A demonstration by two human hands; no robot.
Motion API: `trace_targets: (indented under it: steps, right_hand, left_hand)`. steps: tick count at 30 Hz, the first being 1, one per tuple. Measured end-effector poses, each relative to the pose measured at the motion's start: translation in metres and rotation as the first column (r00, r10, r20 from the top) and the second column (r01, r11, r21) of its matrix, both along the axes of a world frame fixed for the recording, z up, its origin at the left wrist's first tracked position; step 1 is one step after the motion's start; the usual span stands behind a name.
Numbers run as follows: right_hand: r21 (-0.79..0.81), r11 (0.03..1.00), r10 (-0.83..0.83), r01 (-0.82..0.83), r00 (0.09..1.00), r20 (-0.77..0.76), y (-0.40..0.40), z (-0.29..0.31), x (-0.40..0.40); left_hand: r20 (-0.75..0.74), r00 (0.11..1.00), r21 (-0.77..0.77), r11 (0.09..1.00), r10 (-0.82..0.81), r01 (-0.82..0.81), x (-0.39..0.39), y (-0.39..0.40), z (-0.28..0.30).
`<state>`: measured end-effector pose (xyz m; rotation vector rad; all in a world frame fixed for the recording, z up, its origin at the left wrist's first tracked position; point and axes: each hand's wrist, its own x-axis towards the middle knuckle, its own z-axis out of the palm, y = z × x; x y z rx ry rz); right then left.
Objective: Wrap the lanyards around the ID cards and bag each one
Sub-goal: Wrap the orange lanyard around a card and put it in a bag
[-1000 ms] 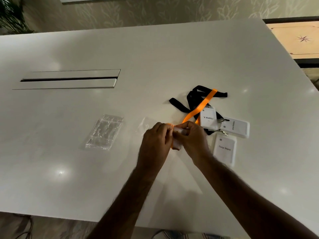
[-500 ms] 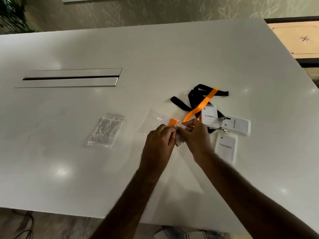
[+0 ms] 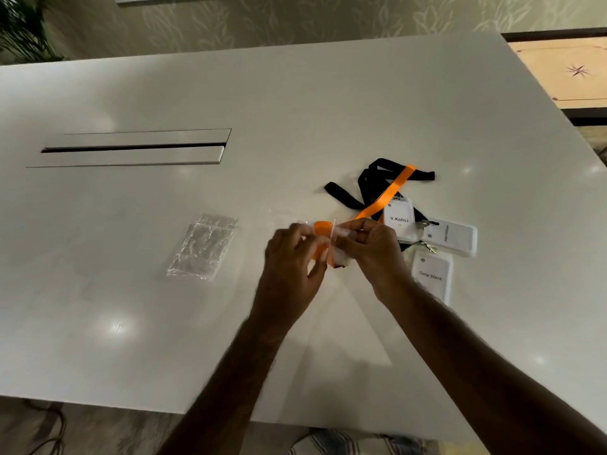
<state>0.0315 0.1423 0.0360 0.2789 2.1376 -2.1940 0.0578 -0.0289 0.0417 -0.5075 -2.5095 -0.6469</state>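
1. The orange-wrapped card sits in the middle of the frame, partly inside a clear bag.
2. The left hand and right hand each pinch it in a tight grip.
3. Three more cards lie right of it on the white surface.
4. Spare bags lie left.

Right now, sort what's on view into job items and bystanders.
Job: wrapped orange-lanyard card going into a clear bag, held by left hand and right hand; spare clear bags; V.Kohli card; Tony Stark card; third card; black lanyards.

Lying about: table cable slot; carrom board.
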Motion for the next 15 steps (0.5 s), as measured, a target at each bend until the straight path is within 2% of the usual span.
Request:
trace_targets:
  steps: [3,6,8,10,12,15]
  right_hand:
    - [0.04,0.998,0.052,-0.05,0.998,-0.047,-0.001,0.005,-0.004]
    - [0.195,0.972,0.159,-0.132,0.979,-0.128,-0.002,0.011,-0.007]
    - [0.245,0.954,0.208,-0.17,0.969,-0.136,-0.002,0.014,-0.008]
    - [0.237,0.95,0.24,-0.203,0.961,-0.138,-0.001,0.017,-0.008]
    - [0.206,0.948,0.272,-0.243,0.953,-0.13,0.0,0.02,-0.007]
    - [0.272,0.917,0.329,-0.293,0.939,-0.098,-0.001,0.024,-0.009]
  left_hand:
    - [0.023,0.999,-0.044,0.999,0.026,-0.025,-0.012,-0.013,0.01]
    - [0.181,0.982,-0.089,0.993,-0.054,0.071,-0.023,-0.025,0.019]
    - [0.319,0.942,-0.066,0.989,-0.101,0.128,-0.029,-0.029,0.024]
    - [0.432,0.889,0.036,0.988,-0.152,0.151,-0.033,-0.032,0.025]
    - [0.536,0.815,0.2,0.971,-0.222,0.132,-0.035,-0.036,0.024]
    - [0.578,0.772,0.314,0.945,-0.263,0.088,-0.037,-0.041,0.019]
